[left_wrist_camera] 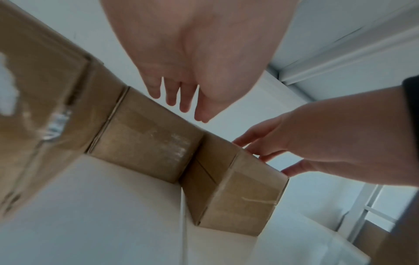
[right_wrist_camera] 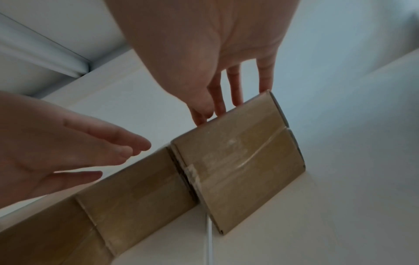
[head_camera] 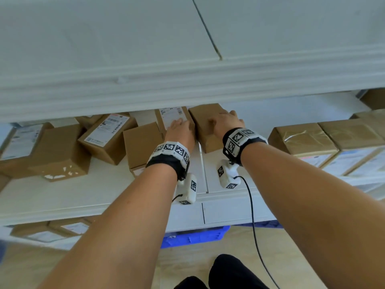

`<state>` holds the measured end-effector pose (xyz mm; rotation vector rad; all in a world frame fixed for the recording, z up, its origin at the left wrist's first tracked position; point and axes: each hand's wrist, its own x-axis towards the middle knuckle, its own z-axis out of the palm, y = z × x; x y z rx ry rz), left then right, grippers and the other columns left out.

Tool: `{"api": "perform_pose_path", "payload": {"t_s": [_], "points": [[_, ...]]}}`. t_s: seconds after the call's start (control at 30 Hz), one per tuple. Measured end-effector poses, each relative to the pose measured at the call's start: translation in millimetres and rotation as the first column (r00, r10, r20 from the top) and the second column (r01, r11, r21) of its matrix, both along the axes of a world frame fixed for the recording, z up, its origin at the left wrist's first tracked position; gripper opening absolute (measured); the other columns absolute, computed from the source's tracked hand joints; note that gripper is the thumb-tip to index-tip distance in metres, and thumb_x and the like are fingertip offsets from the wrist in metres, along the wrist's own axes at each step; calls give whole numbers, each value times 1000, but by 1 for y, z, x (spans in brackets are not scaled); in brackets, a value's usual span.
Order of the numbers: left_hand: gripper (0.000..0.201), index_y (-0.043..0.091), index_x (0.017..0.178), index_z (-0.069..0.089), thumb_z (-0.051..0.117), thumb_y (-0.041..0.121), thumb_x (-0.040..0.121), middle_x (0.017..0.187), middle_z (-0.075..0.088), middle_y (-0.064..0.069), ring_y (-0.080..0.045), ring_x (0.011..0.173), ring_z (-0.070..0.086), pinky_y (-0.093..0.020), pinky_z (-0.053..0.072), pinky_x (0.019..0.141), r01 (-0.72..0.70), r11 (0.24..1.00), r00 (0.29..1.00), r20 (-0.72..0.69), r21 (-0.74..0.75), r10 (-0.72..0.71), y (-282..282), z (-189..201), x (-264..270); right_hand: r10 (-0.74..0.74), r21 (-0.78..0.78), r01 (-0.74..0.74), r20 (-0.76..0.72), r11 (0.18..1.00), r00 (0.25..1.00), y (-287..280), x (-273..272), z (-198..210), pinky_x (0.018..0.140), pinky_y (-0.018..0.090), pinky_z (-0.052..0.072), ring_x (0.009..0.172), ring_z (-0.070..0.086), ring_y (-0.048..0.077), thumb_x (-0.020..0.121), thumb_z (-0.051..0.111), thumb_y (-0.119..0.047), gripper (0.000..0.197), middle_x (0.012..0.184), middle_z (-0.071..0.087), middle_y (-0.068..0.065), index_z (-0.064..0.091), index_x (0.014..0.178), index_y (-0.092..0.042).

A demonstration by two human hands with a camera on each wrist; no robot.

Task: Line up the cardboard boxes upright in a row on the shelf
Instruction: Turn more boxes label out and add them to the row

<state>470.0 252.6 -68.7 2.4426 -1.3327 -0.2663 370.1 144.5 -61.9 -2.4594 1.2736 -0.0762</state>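
left hand (head_camera: 180, 130) hovering flat, fingers straight, over labelled box (head_camera: 174, 117) | right hand (head_camera: 226, 124) resting spread on plain box (head_camera: 205, 127) mid-shelf (head_camera: 104, 190) | boxes looking light, stiff; taped faces slick, gripping side walls is best

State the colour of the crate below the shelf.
Blue: the crate shows best in the head view.

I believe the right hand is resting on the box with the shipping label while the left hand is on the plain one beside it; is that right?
Not quite: the head view shows it reversed. The right hand rests on the plain box, while the left hand is on the labelled box beside it.
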Motion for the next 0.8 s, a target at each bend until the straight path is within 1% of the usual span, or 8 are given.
{"api": "perform_pose_path", "payload": {"t_s": [0.13,0.2,0.33,0.43,0.5,0.57,0.73,0.8], "points": [[33,3,120,60,41,-1,94,129,57,-15,-27,122,50,-33,37,101,1,993,1000,-9,-116,-2,25,4,-15,5,8,-4,-57,1000,998,26,-26,8,97,40,32,123,32,27,90,34,-5,49,134,49,0,62,121,-30],[34,5,123,60,40,2,95,129,57,-14,-28,118,54,-33,41,97,-5,994,998,-69,-106,-3,37,7,-23,-20,11,20,-39,1000,999,40,-39,9,101,43,33,123,33,29,90,36,-7,47,133,48,0,63,118,-33],[39,10,134,54,37,9,99,133,56,-12,-27,117,57,-29,42,90,10,1000,977,-213,20,-6,51,3,-40,-45,-59,45,14,997,999,73,-64,2,99,45,36,121,36,26,87,40,-11,45,131,50,-4,62,117,-35],[37,8,135,53,37,12,101,133,56,-15,-31,120,55,-32,41,95,15,987,955,-295,159,33,57,-7,-55,-77,-64,82,76,995,994,89,-77,0,97,44,36,123,36,26,87,42,-11,43,132,48,-4,59,121,-32],[37,5,132,55,36,10,101,130,58,-17,-33,117,56,-35,43,96,39,975,957,-289,221,27,61,-14,-66,-188,-16,193,143,981,972,93,-85,-4,96,45,39,126,35,28,88,43,-10,45,136,43,4,51,130,-23],[36,3,128,57,36,8,100,127,59,-19,-33,114,57,-36,44,95,57,973,962,-271,223,6,63,-20,-75,-308,99,294,170,951,936,97,-91,-9,98,46,42,126,39,33,92,42,-14,45,138,40,12,41,137,-16],[35,8,122,63,38,9,97,120,63,-15,-31,105,60,-34,46,86,-38,989,957,-280,144,77,62,-16,-76,-304,254,255,176,933,936,96,-99,-7,87,37,50,106,59,31,96,42,-19,44,135,47,14,38,140,-16],[32,12,111,69,41,15,98,108,68,-12,-26,89,60,-28,44,73,-115,993,944,-310,17,114,64,-8,-72,-330,323,254,208,912,921,90,-101,-4,81,36,51,99,61,29,95,41,-19,40,125,55,13,42,135,-16]]}}
